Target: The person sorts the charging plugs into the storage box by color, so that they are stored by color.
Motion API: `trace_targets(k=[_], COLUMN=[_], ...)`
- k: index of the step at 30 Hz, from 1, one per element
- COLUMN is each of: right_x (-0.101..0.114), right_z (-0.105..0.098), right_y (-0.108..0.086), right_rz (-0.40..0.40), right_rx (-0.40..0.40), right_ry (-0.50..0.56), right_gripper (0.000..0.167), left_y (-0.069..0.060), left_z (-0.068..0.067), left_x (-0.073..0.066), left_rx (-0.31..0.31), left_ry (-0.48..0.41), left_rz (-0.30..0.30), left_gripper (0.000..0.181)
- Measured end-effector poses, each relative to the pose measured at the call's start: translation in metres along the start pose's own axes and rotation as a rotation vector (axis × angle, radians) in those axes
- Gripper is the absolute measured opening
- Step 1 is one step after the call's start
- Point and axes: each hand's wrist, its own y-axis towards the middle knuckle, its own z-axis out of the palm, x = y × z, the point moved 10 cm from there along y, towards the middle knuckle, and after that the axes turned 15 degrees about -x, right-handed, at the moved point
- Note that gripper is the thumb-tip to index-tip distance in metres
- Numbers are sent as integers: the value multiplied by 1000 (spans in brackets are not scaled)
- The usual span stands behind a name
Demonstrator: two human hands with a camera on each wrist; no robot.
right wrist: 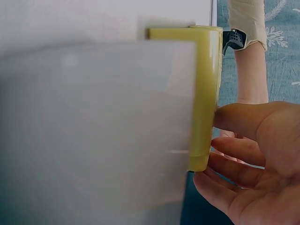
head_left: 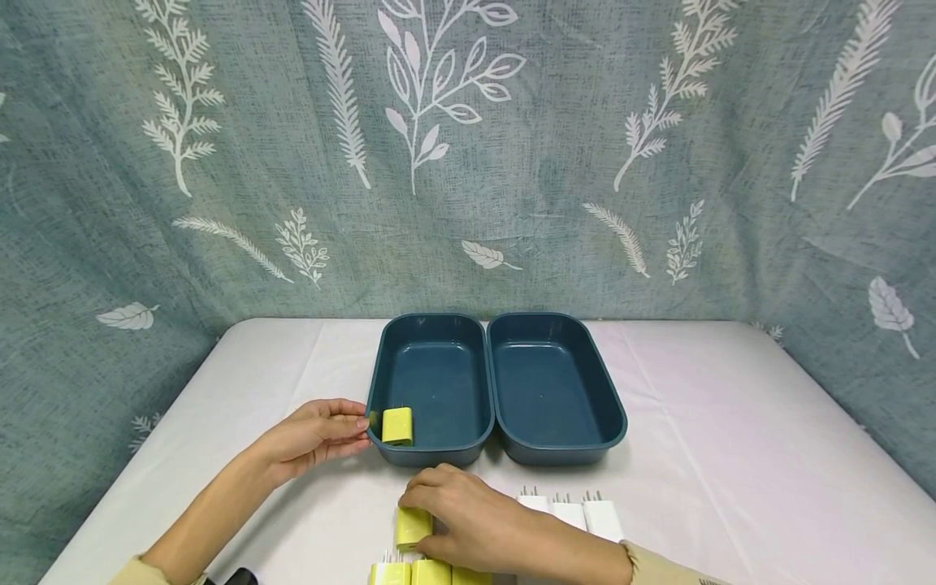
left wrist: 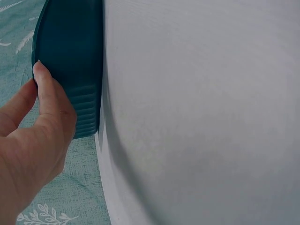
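A person's right hand (head_left: 475, 520) is gripping a yellow plug adapter (head_left: 413, 528) between thumb and fingers, just in front of the left tray (head_left: 439, 394) and just beyond a row of yellow adapters (head_left: 431, 573). The gripped adapter is showing a bright lemon-yellow, smooth casing, block-shaped with softly rounded edges; the fingers are covering its far end, so whether prongs are sticking out there cannot be told. The adapters in the row are sharing that yellow colour, standing side by side at the bottom edge of the head view, partly cut off, with thin metal prongs showing at the leftmost one. A matching adapter (head_left: 397, 426) is sitting inside the left tray, in its near left corner, with a dark slot showing on its lower edge. The left hand (head_left: 314, 439) is pinching the left rim of that tray. The right tray (head_left: 553, 398), also deep blue with rounded corners, is standing just beside it. White adapters (head_left: 602, 520) are lining up to the right of the yellow ones, prongs pointing toward the trays. Everything is resting on a white tablecloth (head_left: 702, 398).
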Motion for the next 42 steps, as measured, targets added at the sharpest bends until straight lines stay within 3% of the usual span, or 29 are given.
trace_targets(k=[13,30,42], right_x=[-3,-13,-23], right_z=[-7,-37,-55], right_y=[1,1,2], right_rz=[11,107,147], right_rx=[-50,-201,-296], right_ry=[40,359,408], right_gripper=[32,37,39], left_y=[0,-2,-1], left_z=[0,1,0], left_x=[0,0,-1], left_rx=[-5,0,-6], left_ry=[-9,-20,-3], left_rz=[-5,-6,-5], left_gripper=[37,32,39])
